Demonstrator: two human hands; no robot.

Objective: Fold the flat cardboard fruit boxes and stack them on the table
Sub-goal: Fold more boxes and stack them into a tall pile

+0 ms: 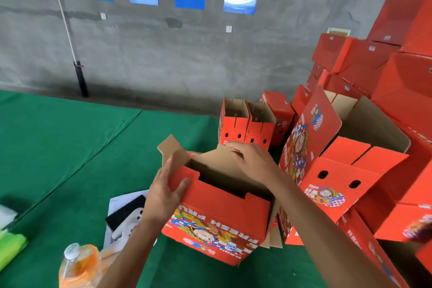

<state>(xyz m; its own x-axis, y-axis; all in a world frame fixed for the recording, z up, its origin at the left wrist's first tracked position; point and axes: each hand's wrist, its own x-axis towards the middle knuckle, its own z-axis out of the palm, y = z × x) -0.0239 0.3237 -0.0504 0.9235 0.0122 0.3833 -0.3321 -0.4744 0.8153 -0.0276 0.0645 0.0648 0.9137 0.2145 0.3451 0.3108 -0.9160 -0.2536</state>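
At the far left edge of the green table (70, 147) lies something bright green (10, 246), too blurred to identify, and near the bottom edge a clear bottle (78, 264) with an orange label leans toward you. Just right of it, a sheet of paper (121, 201) lies flat with a black pad (126, 211) and a white device (127, 227) on top. Your left hand (163, 192) comes next: its fingers are pressed along the outside of the near-left corner of the box (219, 222) while the thumb hooks over the red front wall, so it grips that corner. The box stands in the middle of the table, open at the top, its printed red front facing you with the lettering upside down and a brown flap (171, 149) sticking up behind your left fingers. Your right hand (251, 161) reaches over the opening and rests palm down on the brown back flap, fingers slightly curled over its top edge; whether they pinch it you cannot tell. Behind it, two narrow folded boxes (247, 121) stand upright side by side. To the right, a heap of red boxes (374, 82) rises against the grey wall (163, 54), with one open box (346, 170) tilted just beside your right forearm.
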